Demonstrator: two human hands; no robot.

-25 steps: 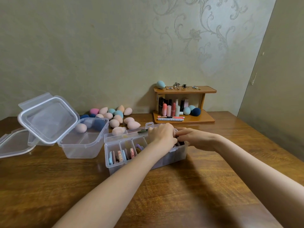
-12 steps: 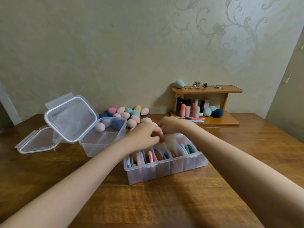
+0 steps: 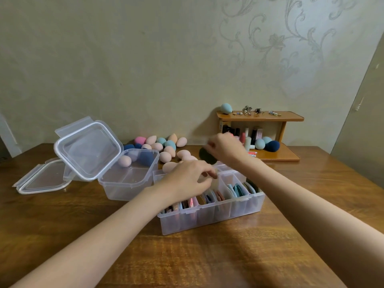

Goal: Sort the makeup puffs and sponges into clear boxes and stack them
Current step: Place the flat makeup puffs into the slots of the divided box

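Brown polished wood of the table (image 3: 207, 262) fills the near view, with both bare forearms reaching forward across it. Just past them stands a long clear plastic box with divided compartments (image 3: 209, 217), packed with flat round makeup puffs (image 3: 232, 190) in pink, blue, teal and tan, standing on edge. The left hand (image 3: 187, 179) hovers over the box's middle compartments, fingers curled down with the fingertips drawn together; whether they pinch anything I cannot tell. At one o'clock from it, higher and apart, the right hand (image 3: 225, 147) pinches a dark round flat puff (image 3: 207, 156) by its upper edge, so the puff hangs above the far rim of the divided box.

At ten o'clock from the left hand sits a clear rectangular plastic tub (image 3: 128, 183) with its hinged lid (image 3: 88, 149) tilted up; a peach egg-shaped sponge (image 3: 124, 161) and a dark blue sponge (image 3: 146, 157) show at its far wall, though whether they lie inside or just behind it is unclear. A separate clear lid (image 3: 41, 179) lies flat at nine o'clock. Beyond the tub, a loose heap of egg-shaped sponges (image 3: 164, 147) in peach, pink, teal and navy rests near the wall. At two o'clock stands a small two-tier wooden shelf (image 3: 291, 117) with cosmetic tubes, teal and navy sponges below, and a teal sponge (image 3: 226, 108) and small trinkets on top.
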